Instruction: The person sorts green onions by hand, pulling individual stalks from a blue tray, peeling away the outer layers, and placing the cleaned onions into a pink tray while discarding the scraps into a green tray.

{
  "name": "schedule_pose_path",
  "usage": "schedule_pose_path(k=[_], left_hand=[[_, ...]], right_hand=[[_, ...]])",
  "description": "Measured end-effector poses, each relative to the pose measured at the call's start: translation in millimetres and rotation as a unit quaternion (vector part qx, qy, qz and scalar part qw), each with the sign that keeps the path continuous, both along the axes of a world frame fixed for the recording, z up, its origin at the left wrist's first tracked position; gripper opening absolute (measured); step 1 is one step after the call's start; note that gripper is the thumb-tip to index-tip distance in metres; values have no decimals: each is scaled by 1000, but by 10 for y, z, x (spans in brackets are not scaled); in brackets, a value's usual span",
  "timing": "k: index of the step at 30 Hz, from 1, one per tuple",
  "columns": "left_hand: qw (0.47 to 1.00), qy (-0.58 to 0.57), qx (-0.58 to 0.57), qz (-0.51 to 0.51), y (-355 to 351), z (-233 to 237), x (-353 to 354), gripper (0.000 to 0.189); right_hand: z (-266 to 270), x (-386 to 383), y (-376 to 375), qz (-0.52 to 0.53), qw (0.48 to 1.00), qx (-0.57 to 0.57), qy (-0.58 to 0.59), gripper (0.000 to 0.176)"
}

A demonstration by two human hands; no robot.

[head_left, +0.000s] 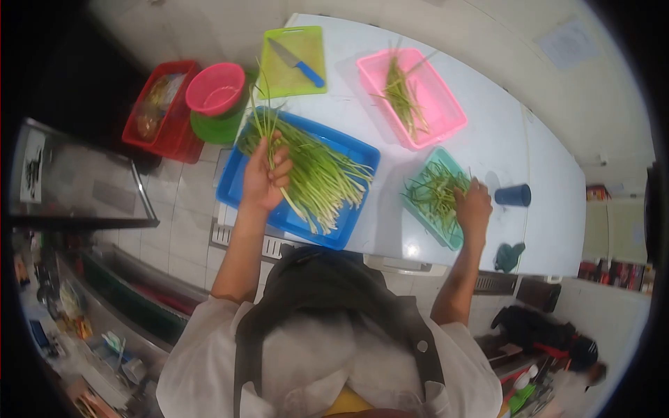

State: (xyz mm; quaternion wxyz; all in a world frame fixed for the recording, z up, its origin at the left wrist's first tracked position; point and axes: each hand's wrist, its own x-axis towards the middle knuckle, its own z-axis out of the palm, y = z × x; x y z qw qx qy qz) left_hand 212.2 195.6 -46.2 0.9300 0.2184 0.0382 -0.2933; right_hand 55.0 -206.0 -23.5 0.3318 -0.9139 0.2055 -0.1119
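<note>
My left hand [267,171] is closed around a few long scallions [265,115], their leaves pointing up and away from me. It is above the left side of a blue tray [346,237], where a large bunch of scallions [317,174] lies with white ends toward the lower right. My right hand [474,207] is at the right edge of a mint-green basket [449,237] heaped with thin green trimmings [435,189]. Its fingers are curled in against the trimmings, and what they grip is hidden.
A pink basket [446,104] with scallion pieces stands at the back. A blue-handled knife [300,64] lies on a green cutting board [306,42]. To the right are a dark blue cup [513,195] and a dark green cloth-like item [509,257]. Red crates [185,150] and a pink bowl [214,89] stand left.
</note>
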Motion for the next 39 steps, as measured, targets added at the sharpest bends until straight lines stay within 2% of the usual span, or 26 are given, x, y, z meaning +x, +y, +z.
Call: schedule_pose_path(k=[2, 4, 5, 6, 8, 11, 14, 15, 18, 19, 22, 23, 24, 26, 28, 30, 31, 32, 33, 34, 35, 36, 37, 38, 39], left_hand=[[997, 1, -40, -60, -202, -46, -76, 24], [993, 3, -41, -114, -398, -20, -174, 20], [990, 0, -28, -140, -473, -33, -219, 19], [986, -5, -16, -164, -542, -42, -264, 18], [984, -42, 48, -165, -692, -5, -395, 21], [971, -91, 146, -167, -726, 97, -531, 22], [975, -53, 214, 18, -795, -36, -588, 20], [979, -74, 182, 63, -693, -228, -543, 19], [970, 10, 170, 172, -535, -298, -439, 17], [965, 24, 170, 197, -491, -288, -393, 16], [975, 15, 89, 204, -205, -355, -190, 15], [965, 53, 107, 235, -179, -313, -129, 14], [969, 43, 91, 226, -102, -337, -64, 14], [976, 21, 61, 207, 122, -393, 61, 14], [980, 33, 55, 189, 149, -286, 85, 14], [984, 27, 61, 165, 114, -239, 103, 15], [989, 13, 41, 144, 67, -207, 91, 16], [993, 0, 21, 120, 0, -174, 54, 17], [995, -13, -2, 97, -88, -145, 17, 19], [996, -4, 15, 90, -196, -117, -20, 19], [996, 6, 34, 81, -315, -87, -66, 20], [996, 14, 51, 72, -443, -61, -105, 21], [994, -8, 87, 63, -569, -38, -138, 22], [990, -28, 124, 53, -688, -23, -191, 22], [985, -48, 161, 44, -789, -16, -263, 23]], right_hand=[[3, 62, 124, -17, 984, -180, 6, 34], [-219, 232, 462, 85, 993, 80, -21, 29], [-240, 341, 683, 170, 964, 201, 49, 29], [-416, 412, 880, 318, 854, 411, -5, 29], [-255, 527, 1482, 227, 802, 548, 73, 28], [-486, 702, 1756, 132, 635, 761, -6, 25], [-262, 749, 1906, 23, 633, 761, -140, 23], [-241, 762, 1902, 5, 644, 748, -162, 22], [-293, 647, 1799, 117, 683, 719, -50, 23], [-324, 604, 1820, 121, 724, 680, -7, 25], [-311, 392, 1705, 200, 754, 616, 111, 23], [-276, 328, 1595, 236, 764, 582, 146, 23], [-245, 254, 1445, 271, 772, 546, 180, 23], [-242, 69, 1079, 283, 805, 495, 164, 23], [-232, -129, 554, 198, 840, 495, 104, 21], [-216, -247, -168, 196, 849, 489, 38, 22], [-78, -232, -331, 109, 911, 386, 99, 26], [71, -209, -431, 17, 949, 272, 158, 32], [9, -234, -454, -11, 982, 70, 174, 35], [-106, -263, -418, -40, 972, -135, 187, 39], [-197, -306, -391, -69, 920, -333, 197, 42], [-97, -223, -213, -20, 969, -206, 138, 44], [-3, -65, 32, 32, 994, -77, 71, 45], [-152, 40, 199, 84, 995, 27, 51, 46], [-129, 173, 448, 144, 972, 167, 75, 42]])
